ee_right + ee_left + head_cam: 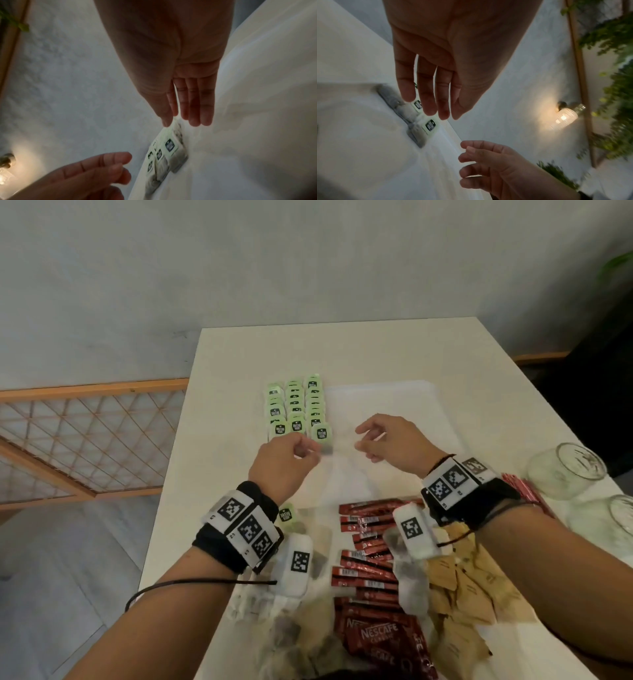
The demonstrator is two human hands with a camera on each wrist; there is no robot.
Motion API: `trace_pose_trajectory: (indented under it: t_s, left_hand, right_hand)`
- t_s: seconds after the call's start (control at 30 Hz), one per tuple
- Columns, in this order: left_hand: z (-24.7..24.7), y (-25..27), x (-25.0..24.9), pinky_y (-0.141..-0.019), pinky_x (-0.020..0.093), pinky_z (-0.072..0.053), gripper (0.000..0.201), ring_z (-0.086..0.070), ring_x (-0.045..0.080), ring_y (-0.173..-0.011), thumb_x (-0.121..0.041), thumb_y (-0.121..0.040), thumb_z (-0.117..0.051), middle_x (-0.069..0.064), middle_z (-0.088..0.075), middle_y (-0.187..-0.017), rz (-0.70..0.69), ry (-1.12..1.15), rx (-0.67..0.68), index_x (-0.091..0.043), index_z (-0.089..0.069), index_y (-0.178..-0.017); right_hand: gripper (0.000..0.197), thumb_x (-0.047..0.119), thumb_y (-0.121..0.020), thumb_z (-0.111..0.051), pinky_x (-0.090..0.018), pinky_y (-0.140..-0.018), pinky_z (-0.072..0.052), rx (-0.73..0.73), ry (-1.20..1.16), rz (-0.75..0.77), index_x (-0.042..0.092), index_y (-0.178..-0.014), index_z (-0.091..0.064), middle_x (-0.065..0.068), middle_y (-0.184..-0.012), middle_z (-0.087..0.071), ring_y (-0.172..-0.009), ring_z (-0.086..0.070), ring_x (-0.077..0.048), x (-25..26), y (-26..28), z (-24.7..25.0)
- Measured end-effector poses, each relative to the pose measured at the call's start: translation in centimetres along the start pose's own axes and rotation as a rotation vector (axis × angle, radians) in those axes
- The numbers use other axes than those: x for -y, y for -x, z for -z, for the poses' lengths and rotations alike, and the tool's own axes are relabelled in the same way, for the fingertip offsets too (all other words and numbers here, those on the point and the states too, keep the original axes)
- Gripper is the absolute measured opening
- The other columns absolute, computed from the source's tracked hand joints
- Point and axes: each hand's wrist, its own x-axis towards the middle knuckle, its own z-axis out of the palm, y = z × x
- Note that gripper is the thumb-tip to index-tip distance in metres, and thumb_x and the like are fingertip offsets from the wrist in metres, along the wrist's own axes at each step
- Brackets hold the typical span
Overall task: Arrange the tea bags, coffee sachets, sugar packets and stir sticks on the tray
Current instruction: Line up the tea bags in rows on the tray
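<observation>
Tea bags with green tags (pixel 296 409) lie in three neat columns along the left side of the white tray (pixel 411 398); whether they are on it or just beside it I cannot tell. My left hand (pixel 308 448) hovers at the near end of the columns, fingers relaxed and holding nothing. My right hand (pixel 364 438) hangs over the tray's bare middle, also with nothing in it. In the left wrist view the left hand (pixel 435 111) has straight fingers above the tea bags (pixel 429 124). The right wrist view shows the right hand (pixel 187 121) the same way.
Near the front edge lie red coffee sachets (pixel 370 559), brown sugar packets (pixel 472 587) and loose tea bags (pixel 294 642). Thin red-striped packs (pixel 524 491) and two glass jars (pixel 565 470) stand at the right. The table's left edge runs close to the tea bag columns.
</observation>
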Motion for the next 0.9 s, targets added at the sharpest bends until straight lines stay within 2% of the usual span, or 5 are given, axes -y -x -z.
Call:
trace_pose_trajectory:
  t_s: [0.27, 0.33, 0.5, 0.8, 0.9]
  left_hand:
    - [-6.2, 4.5, -3.8, -0.081, 0.034, -0.052, 0.02, -0.06, 0.01, -0.082, -0.035, -0.081, -0.073, -0.014, -0.061, -0.095, -0.159, -0.282, 0.412, -0.03, -0.065, -0.099]
    - [-7.7, 5.7, -4.9, -0.081, 0.033, -0.051, 0.038, -0.058, 0.013, -0.09, -0.042, -0.077, -0.076, -0.008, -0.06, -0.102, -0.22, -0.354, 0.511, -0.027, -0.062, -0.11]
    - [-10.7, 7.5, -5.2, -0.089, 0.037, -0.048, 0.097, -0.048, 0.023, -0.116, -0.049, -0.062, -0.085, 0.002, -0.042, -0.133, -0.35, -0.6, 0.626, -0.026, -0.033, -0.141]
    - [-11.4, 7.5, -5.7, -0.08, 0.038, -0.049, 0.04, -0.055, 0.022, -0.093, -0.042, -0.074, -0.077, -0.002, -0.05, -0.104, -0.306, -0.632, 0.635, -0.026, -0.05, -0.097]
    - [-11.5, 7.5, -5.6, -0.074, 0.033, -0.045, 0.031, -0.057, 0.02, -0.089, -0.034, -0.08, -0.074, -0.003, -0.059, -0.098, -0.303, -0.566, 0.642, -0.024, -0.052, -0.099]
  right_hand:
    - [0.015, 0.028, -0.078, -0.079, -0.018, -0.067, -0.041, 0.198, 0.403, -0.055, 0.025, -0.09, -0.07, 0.007, -0.091, -0.068, -0.077, -0.059, 0.0, -3.5, 9.5, 5.3]
    - [0.025, 0.035, -0.075, -0.081, -0.016, -0.064, -0.04, 0.237, 0.52, -0.078, 0.027, -0.094, -0.068, 0.011, -0.094, -0.065, -0.082, -0.058, -0.001, -4.2, 11.1, 5.2]
    - [0.039, 0.041, -0.067, -0.084, -0.031, -0.081, -0.052, 0.214, 0.645, -0.103, 0.034, -0.097, -0.06, 0.011, -0.099, -0.059, -0.091, -0.058, -0.011, -6.7, 12.6, 4.3]
    - [0.028, 0.031, -0.072, -0.081, -0.027, -0.068, -0.046, 0.067, 0.529, -0.087, 0.033, -0.076, -0.053, 0.013, -0.082, -0.06, -0.078, -0.057, -0.007, -8.5, 14.3, 4.8]
    - [0.027, 0.021, -0.078, -0.078, -0.023, -0.068, -0.044, 0.059, 0.469, -0.068, 0.033, -0.077, -0.054, 0.012, -0.081, -0.06, -0.074, -0.055, -0.003, -8.4, 15.0, 5.3]
